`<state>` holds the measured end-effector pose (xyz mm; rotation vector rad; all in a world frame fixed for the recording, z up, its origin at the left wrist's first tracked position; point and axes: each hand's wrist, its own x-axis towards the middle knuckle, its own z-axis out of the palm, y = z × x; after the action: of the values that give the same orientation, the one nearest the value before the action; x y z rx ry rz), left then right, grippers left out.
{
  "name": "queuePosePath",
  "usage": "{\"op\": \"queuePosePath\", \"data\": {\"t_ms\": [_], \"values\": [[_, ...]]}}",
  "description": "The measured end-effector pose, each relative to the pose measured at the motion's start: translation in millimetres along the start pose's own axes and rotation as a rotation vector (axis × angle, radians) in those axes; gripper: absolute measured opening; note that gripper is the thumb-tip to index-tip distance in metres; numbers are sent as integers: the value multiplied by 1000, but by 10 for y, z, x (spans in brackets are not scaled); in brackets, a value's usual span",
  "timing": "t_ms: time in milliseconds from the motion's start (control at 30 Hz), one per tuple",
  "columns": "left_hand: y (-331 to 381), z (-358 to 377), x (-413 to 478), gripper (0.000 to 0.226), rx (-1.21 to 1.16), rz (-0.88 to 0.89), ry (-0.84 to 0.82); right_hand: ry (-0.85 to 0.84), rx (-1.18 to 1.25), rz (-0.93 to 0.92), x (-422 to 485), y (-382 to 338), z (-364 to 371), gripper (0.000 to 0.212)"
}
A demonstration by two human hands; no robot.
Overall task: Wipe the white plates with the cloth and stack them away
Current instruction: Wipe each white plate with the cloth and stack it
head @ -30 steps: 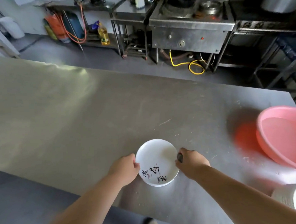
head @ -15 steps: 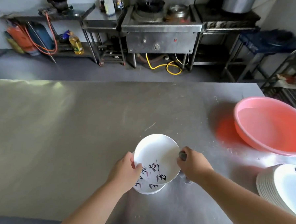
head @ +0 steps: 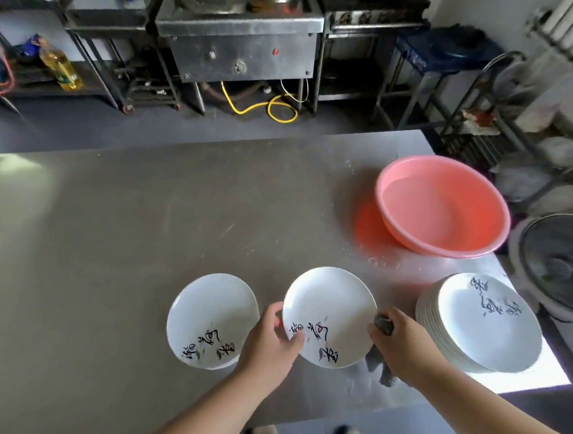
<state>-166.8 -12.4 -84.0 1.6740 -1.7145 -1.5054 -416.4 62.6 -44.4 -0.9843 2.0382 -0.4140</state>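
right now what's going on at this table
A person is wiping white plates at a steel table. The left hand grips the middle plate by its left rim, and the right hand holds a grey cloth at its right edge. A single plate lies on the table to the left, a stack of plates stands to the right, and a pink basin sits behind the stack.

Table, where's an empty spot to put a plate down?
The whole left half of the table, left of the lone plate, is bare; so is the far strip behind the plates. Crowded at the near right: held plate, cloth, stack, basin.
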Motion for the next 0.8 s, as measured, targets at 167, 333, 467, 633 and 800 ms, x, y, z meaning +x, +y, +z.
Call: {"op": "queuePosePath", "data": {"t_ms": [167, 333, 467, 633, 800], "values": [[-207, 378, 65, 40, 49, -73, -25, 34, -165, 47, 250, 360, 71, 12], [-464, 588, 90, 67, 490, -26, 134, -40, -226, 44, 456, 516, 207, 18], [-702, 656, 90, 101, 643, 85, 178, -23, -314, 20, 545, 503, 130, 35], [-888, 725, 75, 110, 828, 267, 152, 148, -109, -139, 577, 314, 74, 31], [-994, 775, 115, 100, 875, 387, 203, 0, -229, -392, 631, 300, 386, 57]]}}
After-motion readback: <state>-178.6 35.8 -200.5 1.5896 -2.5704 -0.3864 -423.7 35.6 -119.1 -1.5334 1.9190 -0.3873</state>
